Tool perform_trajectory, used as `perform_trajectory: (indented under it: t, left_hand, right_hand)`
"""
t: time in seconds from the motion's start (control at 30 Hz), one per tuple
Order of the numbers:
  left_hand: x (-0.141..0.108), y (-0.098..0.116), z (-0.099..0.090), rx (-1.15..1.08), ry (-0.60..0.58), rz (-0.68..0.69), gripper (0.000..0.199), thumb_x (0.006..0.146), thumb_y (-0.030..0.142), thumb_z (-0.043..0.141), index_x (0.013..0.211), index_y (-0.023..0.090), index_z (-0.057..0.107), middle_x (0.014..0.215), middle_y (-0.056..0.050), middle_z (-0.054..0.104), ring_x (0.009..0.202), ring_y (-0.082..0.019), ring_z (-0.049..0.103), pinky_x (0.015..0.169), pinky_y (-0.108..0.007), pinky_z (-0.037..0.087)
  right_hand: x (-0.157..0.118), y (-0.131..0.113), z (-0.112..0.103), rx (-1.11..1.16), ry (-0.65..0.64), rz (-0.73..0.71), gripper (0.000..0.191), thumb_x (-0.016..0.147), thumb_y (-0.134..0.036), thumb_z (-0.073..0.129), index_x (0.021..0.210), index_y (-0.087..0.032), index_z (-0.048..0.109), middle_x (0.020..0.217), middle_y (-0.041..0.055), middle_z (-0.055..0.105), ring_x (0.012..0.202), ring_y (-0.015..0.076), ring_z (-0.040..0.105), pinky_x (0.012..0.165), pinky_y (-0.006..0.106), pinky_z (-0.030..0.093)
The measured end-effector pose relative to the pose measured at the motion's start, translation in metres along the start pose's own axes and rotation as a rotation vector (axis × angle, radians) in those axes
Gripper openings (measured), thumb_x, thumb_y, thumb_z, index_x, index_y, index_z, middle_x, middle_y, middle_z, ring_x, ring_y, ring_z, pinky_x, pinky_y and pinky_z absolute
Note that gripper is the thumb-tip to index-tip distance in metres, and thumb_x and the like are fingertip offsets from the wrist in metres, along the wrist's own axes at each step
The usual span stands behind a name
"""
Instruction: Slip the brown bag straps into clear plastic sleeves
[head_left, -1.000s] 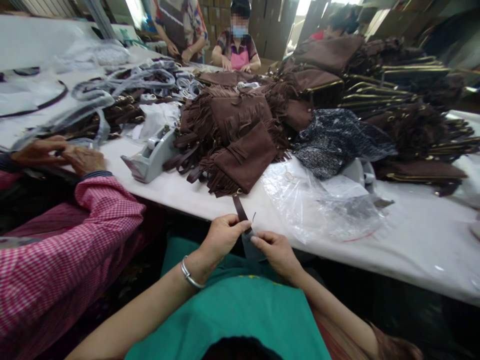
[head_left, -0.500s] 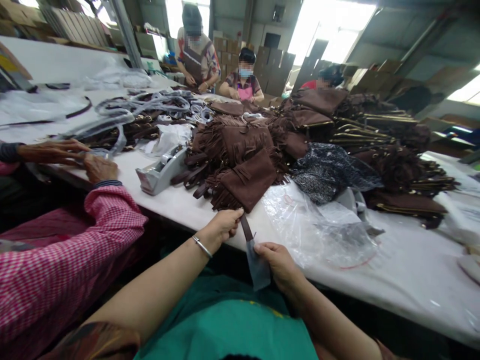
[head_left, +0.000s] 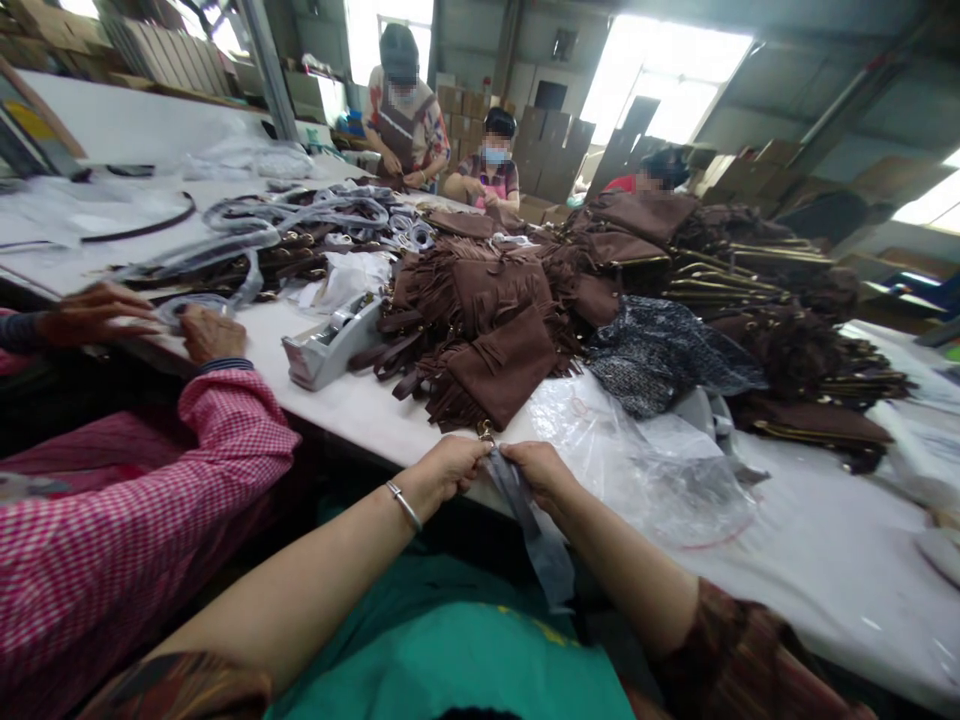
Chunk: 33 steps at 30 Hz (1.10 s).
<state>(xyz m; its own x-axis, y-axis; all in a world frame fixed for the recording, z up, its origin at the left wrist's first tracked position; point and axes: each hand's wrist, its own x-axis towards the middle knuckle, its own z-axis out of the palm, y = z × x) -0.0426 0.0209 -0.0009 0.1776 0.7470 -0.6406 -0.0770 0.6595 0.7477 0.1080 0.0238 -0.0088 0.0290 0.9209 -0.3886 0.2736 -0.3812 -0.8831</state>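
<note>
Thumb and fingers of our left hand pinch lower end of gold clasp; those of our right hand pinch top of cloudy plastic sleeve, which hangs past table's near edge. Just beyond clasp, fringed brown pouch lies by same edge. Left of it we have tape dispenser; right, clear plastic bag.

A large window glares white in the grey back wall, with a smaller bright window to its left. Brown cardboard boxes are stacked below, near tall upright cardboard sheets. A metal post slants beside a low white partition. A long white table spans the foreground.
</note>
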Motion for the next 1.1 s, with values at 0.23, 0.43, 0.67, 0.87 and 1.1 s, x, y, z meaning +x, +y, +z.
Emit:
perform_trajectory:
  t: [0.23, 0.43, 0.67, 0.87, 1.1]
  left_hand:
    - [0.022, 0.022, -0.004, -0.114, 0.010, -0.070, 0.035, 0.093, 0.037, 0.041, 0.063, 0.018, 0.040, 0.050, 0.009, 0.033, 0.035, -0.001, 0.018, 0.038, -0.016, 0.009]
    - [0.030, 0.025, 0.005, -0.133, -0.034, -0.109, 0.037, 0.093, 0.032, 0.042, 0.059, 0.019, 0.035, 0.047, 0.009, 0.031, 0.034, -0.002, 0.020, 0.037, -0.015, 0.011]
    - [0.025, 0.022, 0.007, -0.051, -0.024, -0.076, 0.029, 0.084, 0.023, 0.056, 0.060, 0.017, 0.042, 0.045, 0.009, 0.034, 0.034, -0.002, 0.021, 0.037, -0.017, 0.010]
    - [0.016, 0.018, 0.008, -0.004, -0.026, -0.015, 0.027, 0.081, 0.024, 0.059, 0.059, 0.017, 0.044, 0.046, 0.008, 0.036, 0.036, -0.002, 0.022, 0.039, -0.019, 0.009]
    - [0.005, 0.011, 0.016, 0.042, 0.054, 0.123, 0.025, 0.076, 0.025, 0.060, 0.058, 0.018, 0.046, 0.045, 0.009, 0.032, 0.037, -0.005, 0.023, 0.040, -0.023, 0.011]
  right_hand:
    - [-0.009, 0.004, -0.004, 0.124, -0.005, 0.045, 0.023, 0.060, -0.031, 0.069, 0.050, -0.016, 0.054, 0.043, -0.0055, 0.045, 0.042, 0.0076, 0.037, 0.041, 0.023, 0.025]
    - [-0.016, 0.005, -0.009, 0.184, -0.027, 0.106, 0.023, 0.062, -0.032, 0.070, 0.053, -0.017, 0.056, 0.044, -0.0038, 0.049, 0.041, 0.0091, 0.039, 0.040, 0.023, 0.025]
    - [-0.023, 0.012, -0.012, 0.213, -0.048, 0.075, 0.026, 0.064, -0.035, 0.070, 0.052, -0.017, 0.056, 0.043, -0.0038, 0.049, 0.041, 0.0092, 0.039, 0.042, 0.023, 0.026]
    - [-0.021, 0.016, -0.012, 0.066, 0.041, 0.007, 0.030, 0.065, -0.040, 0.067, 0.050, -0.018, 0.055, 0.040, -0.0052, 0.046, 0.040, 0.0089, 0.036, 0.041, 0.023, 0.024]
    - [-0.006, 0.015, -0.001, 0.016, 0.073, -0.080, 0.028, 0.075, -0.041, 0.058, 0.056, -0.020, 0.060, 0.050, 0.0011, 0.060, 0.048, 0.0160, 0.053, 0.046, 0.025, 0.036]
